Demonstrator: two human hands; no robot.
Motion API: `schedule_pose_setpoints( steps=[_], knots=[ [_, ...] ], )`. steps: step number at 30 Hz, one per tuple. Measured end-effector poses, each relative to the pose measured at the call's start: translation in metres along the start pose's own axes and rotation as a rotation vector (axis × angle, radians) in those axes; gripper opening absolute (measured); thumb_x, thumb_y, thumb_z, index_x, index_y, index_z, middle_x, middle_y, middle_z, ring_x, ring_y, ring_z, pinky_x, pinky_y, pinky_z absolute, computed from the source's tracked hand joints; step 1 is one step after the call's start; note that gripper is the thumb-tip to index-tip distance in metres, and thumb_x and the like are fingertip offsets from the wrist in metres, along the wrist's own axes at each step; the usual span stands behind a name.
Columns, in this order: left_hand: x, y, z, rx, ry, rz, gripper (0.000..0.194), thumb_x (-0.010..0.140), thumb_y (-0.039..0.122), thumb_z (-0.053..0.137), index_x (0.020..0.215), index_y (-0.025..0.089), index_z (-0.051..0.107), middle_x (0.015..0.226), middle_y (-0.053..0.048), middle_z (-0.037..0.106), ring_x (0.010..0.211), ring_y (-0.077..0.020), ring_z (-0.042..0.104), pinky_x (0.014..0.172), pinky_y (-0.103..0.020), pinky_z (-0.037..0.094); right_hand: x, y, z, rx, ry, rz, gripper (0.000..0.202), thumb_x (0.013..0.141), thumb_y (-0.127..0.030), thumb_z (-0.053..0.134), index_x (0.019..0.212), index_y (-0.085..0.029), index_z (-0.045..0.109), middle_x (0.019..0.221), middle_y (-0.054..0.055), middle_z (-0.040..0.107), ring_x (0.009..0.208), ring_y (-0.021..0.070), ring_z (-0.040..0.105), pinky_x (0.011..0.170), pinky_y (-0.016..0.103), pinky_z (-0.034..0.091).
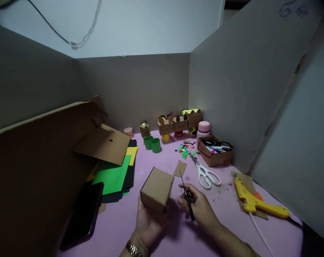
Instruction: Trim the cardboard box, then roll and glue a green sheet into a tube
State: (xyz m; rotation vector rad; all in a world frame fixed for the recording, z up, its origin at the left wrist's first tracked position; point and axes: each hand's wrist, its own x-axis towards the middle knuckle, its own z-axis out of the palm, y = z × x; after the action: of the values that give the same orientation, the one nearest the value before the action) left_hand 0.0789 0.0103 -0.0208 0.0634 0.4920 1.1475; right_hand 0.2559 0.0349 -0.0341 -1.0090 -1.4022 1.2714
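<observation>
Cardboard box (156, 187): plain brown, held up and tilted over the near middle of the pink tabletop (113, 228); one flat face upward.
Left hand (150, 222): cupped beneath the box, supporting it; a metal-banded watch (133, 248) on its wrist.
Right hand (198, 205): thumb and fingers closed on a slim black tool (189, 205); tool just beside the box, apart from it, thin tip pointing away from the person.
Small cardboard piece (180, 168): flat beyond the right hand; whether the tip touches it, I cannot tell.
White-handled scissors (208, 176): lying right of that piece; blades toward coloured paper scraps (185, 155).
Yellow glue gun (248, 199): far right, resting partly on a cardboard sheet.
Green cups (155, 145): two, side by side beyond the box.
Coloured paper (113, 175): green, yellow and black sheets at left; black phone (83, 216) nearer the person.
</observation>
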Motion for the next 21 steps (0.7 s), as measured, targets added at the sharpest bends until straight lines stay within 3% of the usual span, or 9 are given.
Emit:
schedule_pose_setpoints(
  steps=[7,21],
  knots=[
    [-0.0015,-0.0024,-0.0046,0.074,-0.136,-0.094,0.049,0.084,0.045,0.049,0.114,0.009,0.062,0.062,-0.007,0.062,0.049,-0.0168,0.053,0.044,-0.025,0.038,-0.0017,-0.0015,0.0022,-0.014,-0.033,0.026,0.051,0.077,-0.043,0.067,0.116,-0.014,0.053,0.067,-0.005,0.047,0.058,0.0139,0.050,0.051,0.025,0.041],
    [-0.0020,-0.0037,-0.0023,0.085,-0.173,-0.074,0.050,0.086,0.045,0.046,0.115,0.008,0.062,0.060,-0.006,0.057,0.049,-0.0146,0.047,0.042,-0.022,0.031,-0.0011,0.0066,0.0024,-0.084,-0.036,0.017,0.051,0.078,-0.045,0.064,0.118,-0.013,0.054,0.068,-0.003,0.050,0.059,0.0155,0.054,0.049,0.025,0.041]
  ],
)
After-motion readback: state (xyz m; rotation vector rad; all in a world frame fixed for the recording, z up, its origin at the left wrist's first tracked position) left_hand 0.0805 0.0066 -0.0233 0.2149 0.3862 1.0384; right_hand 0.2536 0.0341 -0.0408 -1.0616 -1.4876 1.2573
